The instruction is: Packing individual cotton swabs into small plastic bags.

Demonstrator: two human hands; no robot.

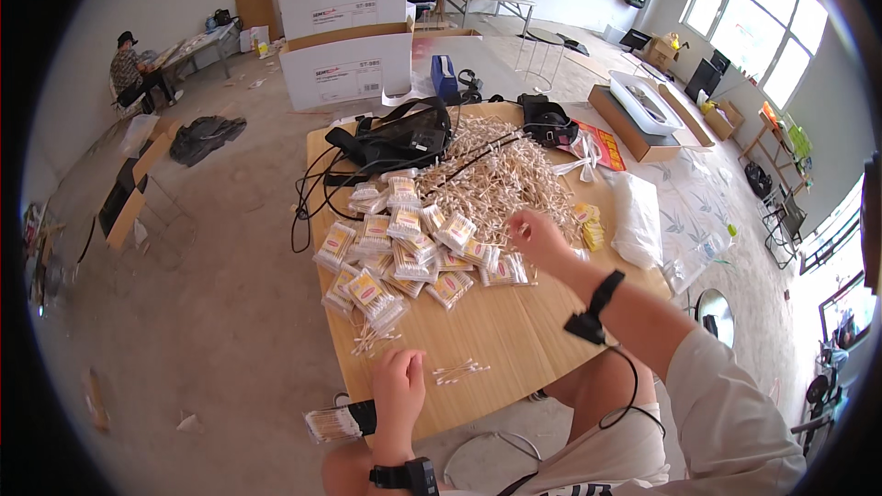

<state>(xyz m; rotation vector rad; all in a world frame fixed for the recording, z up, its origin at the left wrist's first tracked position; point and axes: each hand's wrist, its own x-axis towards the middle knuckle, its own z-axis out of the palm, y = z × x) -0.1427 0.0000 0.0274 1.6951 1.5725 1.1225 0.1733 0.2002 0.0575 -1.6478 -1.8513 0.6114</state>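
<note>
A broad heap of loose cotton swabs (501, 170) covers the far middle of the wooden table (514, 340). At its near right edge is my right hand (540, 241), fingers curled together; whatever they grip is too small to make out. My left hand (400, 390) is closed at the table's near left edge, its fingers bent and their contents hidden. Just right of it lies a small row of swabs (461, 371), and a few more loose swabs (375, 340) are beyond it. Clear packets of swabs (404, 257) with yellow labels are piled left of centre.
A black bag (395, 140) with cables sits at the table's far left. Yellow cards (590, 225) and a clear plastic bag (636, 220) lie at the right. Another swab packet (333, 424) is beside my left wrist. White cartons (344, 64) stand behind; people are further back.
</note>
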